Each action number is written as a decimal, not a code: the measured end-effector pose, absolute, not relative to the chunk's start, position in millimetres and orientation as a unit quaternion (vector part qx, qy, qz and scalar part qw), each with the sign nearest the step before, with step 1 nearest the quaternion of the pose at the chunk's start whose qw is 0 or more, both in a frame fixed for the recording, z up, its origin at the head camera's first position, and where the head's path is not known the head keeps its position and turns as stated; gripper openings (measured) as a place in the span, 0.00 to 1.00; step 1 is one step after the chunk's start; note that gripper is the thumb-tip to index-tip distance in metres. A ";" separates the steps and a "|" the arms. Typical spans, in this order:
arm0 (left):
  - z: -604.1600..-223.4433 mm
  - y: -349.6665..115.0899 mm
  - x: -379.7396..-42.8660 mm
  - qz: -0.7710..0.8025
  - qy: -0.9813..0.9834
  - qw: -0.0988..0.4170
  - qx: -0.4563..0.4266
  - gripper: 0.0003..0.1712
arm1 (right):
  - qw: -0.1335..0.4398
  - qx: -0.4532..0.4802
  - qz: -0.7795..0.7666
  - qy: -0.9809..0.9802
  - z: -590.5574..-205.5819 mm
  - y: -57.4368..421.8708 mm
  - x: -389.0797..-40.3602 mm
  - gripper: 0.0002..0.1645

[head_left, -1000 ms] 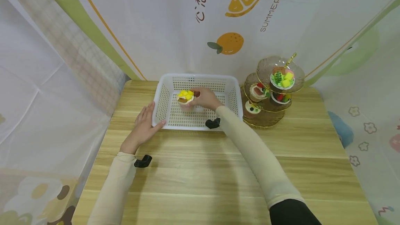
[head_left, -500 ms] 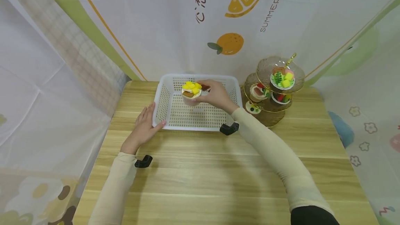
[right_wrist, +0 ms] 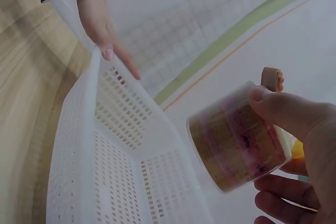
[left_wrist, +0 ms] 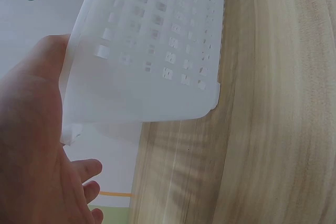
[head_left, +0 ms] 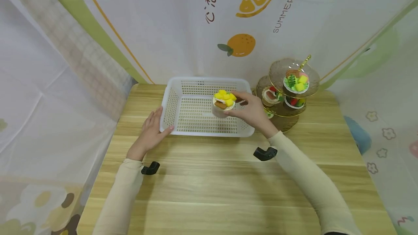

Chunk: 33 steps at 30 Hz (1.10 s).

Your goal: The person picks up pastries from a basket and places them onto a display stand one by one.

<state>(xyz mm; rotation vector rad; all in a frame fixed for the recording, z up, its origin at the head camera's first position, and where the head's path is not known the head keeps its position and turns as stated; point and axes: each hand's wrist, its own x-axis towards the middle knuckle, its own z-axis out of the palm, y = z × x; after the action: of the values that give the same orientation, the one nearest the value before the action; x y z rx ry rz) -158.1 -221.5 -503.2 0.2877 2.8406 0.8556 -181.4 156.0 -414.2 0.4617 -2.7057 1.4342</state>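
My right hand [head_left: 253,111] holds a cake cup [head_left: 219,112] between thumb and fingers, over the right part of a white plastic basket [head_left: 202,134]. Yellow cubes and a brown biscuit top its cream. The right wrist view shows the cake cup [right_wrist: 236,137] tilted, with brown and pink layers through its clear wall, above the basket's rim. My left hand [head_left: 151,133] rests at the basket's front left corner, thumb along the rim and fingers extended down the left side. In the left wrist view that hand [left_wrist: 31,135] lies against the basket's outer wall [left_wrist: 142,95].
Right of the basket stands a tiered stand [head_left: 275,71] of amber glass with gold rims. It carries several decorated dessert cups [head_left: 296,84], one partly hidden behind my right hand. A printed cloth [head_left: 183,28] hangs behind the wooden table [head_left: 209,184].
My right hand has lifted the cake cup from the basket's left middle and carried it right. The left hand has stayed at the basket's corner.
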 end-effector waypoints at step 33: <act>-502.5 -220.2 -157.7 0.289 0.948 0.083 0.101 0.56 | 0.106 -0.122 0.431 -0.888 -499.6 301.5 -68.3 0.43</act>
<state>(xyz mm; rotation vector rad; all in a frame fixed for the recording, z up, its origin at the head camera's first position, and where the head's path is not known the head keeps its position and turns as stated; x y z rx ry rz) -157.7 -220.2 -502.5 0.3010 2.8323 0.8628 -68.3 301.5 -499.6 -0.3580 -2.6151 1.2688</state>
